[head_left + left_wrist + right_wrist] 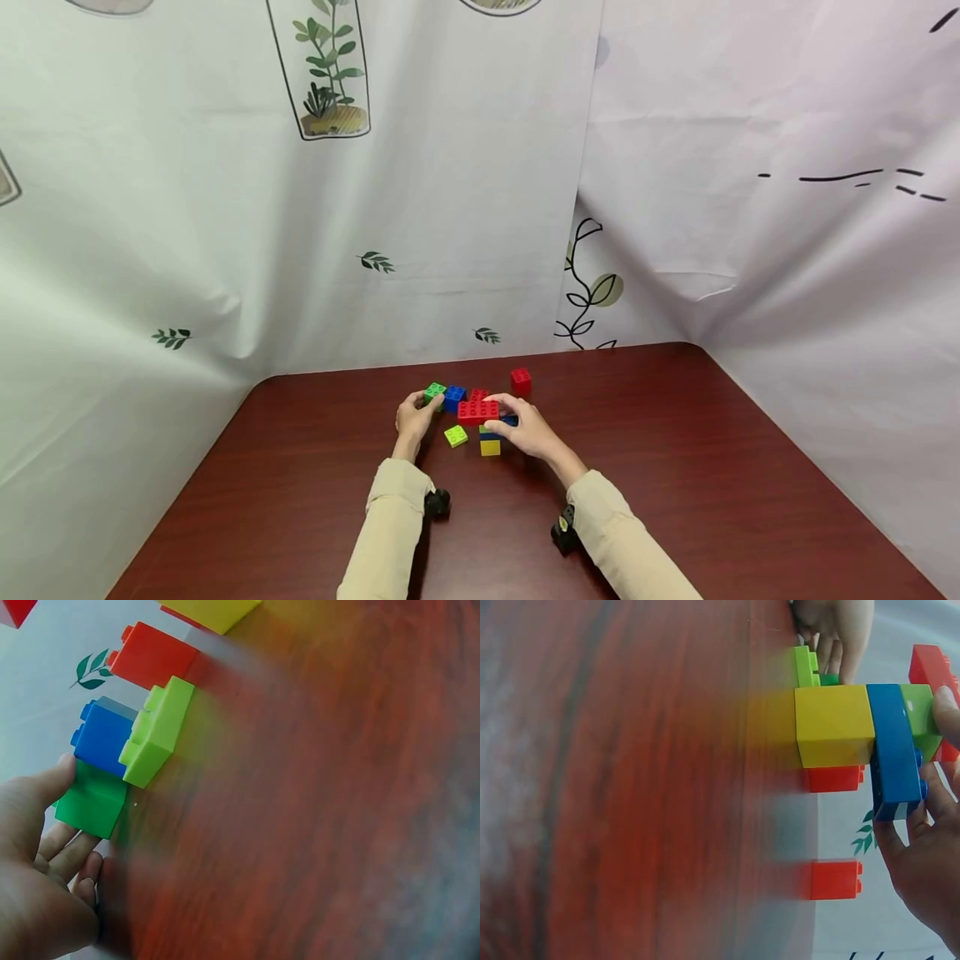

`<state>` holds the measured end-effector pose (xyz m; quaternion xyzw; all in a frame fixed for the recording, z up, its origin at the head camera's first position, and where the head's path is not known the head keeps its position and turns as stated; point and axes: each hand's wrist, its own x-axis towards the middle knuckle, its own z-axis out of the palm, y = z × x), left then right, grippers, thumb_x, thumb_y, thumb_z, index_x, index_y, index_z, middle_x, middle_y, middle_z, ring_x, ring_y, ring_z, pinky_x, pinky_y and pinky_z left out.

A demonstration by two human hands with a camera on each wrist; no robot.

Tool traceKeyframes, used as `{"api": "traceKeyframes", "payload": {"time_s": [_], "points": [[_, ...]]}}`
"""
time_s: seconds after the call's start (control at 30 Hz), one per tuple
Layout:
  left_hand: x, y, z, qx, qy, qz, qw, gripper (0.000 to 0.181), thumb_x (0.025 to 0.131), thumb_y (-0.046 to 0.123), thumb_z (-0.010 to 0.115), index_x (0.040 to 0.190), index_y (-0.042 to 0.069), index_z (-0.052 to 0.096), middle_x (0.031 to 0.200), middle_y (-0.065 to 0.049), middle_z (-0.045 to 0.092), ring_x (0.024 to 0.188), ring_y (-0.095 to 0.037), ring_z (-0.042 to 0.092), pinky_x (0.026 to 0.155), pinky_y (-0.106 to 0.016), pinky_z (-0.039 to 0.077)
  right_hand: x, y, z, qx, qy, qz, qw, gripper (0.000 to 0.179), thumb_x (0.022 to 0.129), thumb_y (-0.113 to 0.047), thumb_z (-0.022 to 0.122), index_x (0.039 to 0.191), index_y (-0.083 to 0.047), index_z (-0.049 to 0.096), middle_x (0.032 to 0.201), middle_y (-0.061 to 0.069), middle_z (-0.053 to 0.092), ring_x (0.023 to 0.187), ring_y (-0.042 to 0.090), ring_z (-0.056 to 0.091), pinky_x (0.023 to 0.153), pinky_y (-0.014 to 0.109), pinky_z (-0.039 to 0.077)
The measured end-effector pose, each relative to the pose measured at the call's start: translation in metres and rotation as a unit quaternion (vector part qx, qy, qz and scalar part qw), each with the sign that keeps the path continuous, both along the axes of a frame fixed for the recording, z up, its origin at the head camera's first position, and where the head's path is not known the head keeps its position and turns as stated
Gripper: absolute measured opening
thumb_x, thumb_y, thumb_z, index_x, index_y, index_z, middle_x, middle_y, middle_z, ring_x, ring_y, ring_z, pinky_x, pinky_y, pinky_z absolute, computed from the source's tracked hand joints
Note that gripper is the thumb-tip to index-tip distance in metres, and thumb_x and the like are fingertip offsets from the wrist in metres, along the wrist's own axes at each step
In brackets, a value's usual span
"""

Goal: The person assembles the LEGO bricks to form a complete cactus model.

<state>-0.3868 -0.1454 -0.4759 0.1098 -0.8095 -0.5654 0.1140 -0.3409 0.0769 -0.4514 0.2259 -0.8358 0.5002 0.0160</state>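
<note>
My left hand [415,421] pinches a green brick [91,801] between thumb and fingers on the table, beside a blue brick [454,398]. My right hand [531,429] grips a long red brick [477,412] by its right end, at the top of a small stack. Under the red brick, a light green brick [920,712] sits on a long blue brick [894,754], which lies over a yellow brick [832,727] at the bottom. The right thumb overlaps the green and red bricks in the right wrist view. Part of the blue brick is hidden behind the right hand in the head view.
A flat lime brick [456,436] lies left of the stack. One red brick [479,394] stands behind the stack, and another red brick [521,382] is farther back to the right. A printed white cloth [465,208] hangs behind the dark red table [300,500].
</note>
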Motion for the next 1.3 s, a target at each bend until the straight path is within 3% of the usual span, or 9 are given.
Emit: {"api": "traceKeyframes", "payload": {"time_s": [0.27,0.4,0.9,1.1,1.3], "points": [[0.002,-0.001,-0.008,0.006,0.042,-0.001,0.9991,0.045,0.093,0.025,0.066,0.125,-0.006,0.059,0.125,-0.028,0.061,0.117,-0.039,0.056,0.103,-0.051,0.046,0.000,0.000,-0.002,-0.012,-0.006,-0.006,0.9999,0.040,0.093,-0.017,0.065,0.131,-0.008,0.056,0.123,0.017,0.062,0.112,0.032,0.057,0.092,0.048,0.054],[0.005,-0.005,-0.010,0.000,0.051,0.000,0.9987,0.045,0.093,0.025,0.066,0.126,-0.006,0.059,0.124,-0.027,0.061,0.116,-0.038,0.057,0.100,-0.050,0.048,-0.001,-0.001,-0.003,-0.002,-0.006,-0.005,1.0000,0.039,0.093,-0.022,0.066,0.130,-0.010,0.057,0.124,0.015,0.063,0.112,0.030,0.058,0.093,0.046,0.054],[0.014,-0.023,-0.001,0.008,0.021,-0.043,0.9988,0.049,0.094,0.028,0.064,0.130,-0.004,0.057,0.130,-0.026,0.058,0.120,-0.036,0.054,0.100,-0.046,0.048,0.001,0.001,0.001,0.000,-0.019,-0.001,0.9998,0.041,0.093,-0.024,0.066,0.131,-0.012,0.057,0.125,0.015,0.064,0.114,0.030,0.058,0.095,0.046,0.054],[0.017,-0.026,0.010,0.065,0.031,-0.051,0.9962,0.043,0.093,0.025,0.066,0.125,-0.004,0.060,0.117,-0.023,0.063,0.094,-0.023,0.063,0.084,-0.033,0.055,0.001,0.001,0.001,0.001,-0.011,0.000,0.9999,0.042,0.093,-0.023,0.066,0.131,-0.009,0.056,0.124,0.016,0.064,0.113,0.031,0.058,0.094,0.046,0.054],[0.021,-0.024,0.022,0.115,0.013,-0.062,0.9914,0.045,0.093,0.027,0.066,0.128,-0.001,0.059,0.106,-0.012,0.065,0.080,-0.012,0.065,0.089,-0.038,0.058,0.001,0.000,0.000,-0.002,-0.016,-0.007,0.9999,0.041,0.093,-0.023,0.066,0.131,-0.009,0.056,0.124,0.015,0.064,0.113,0.030,0.058,0.095,0.046,0.054]]}}
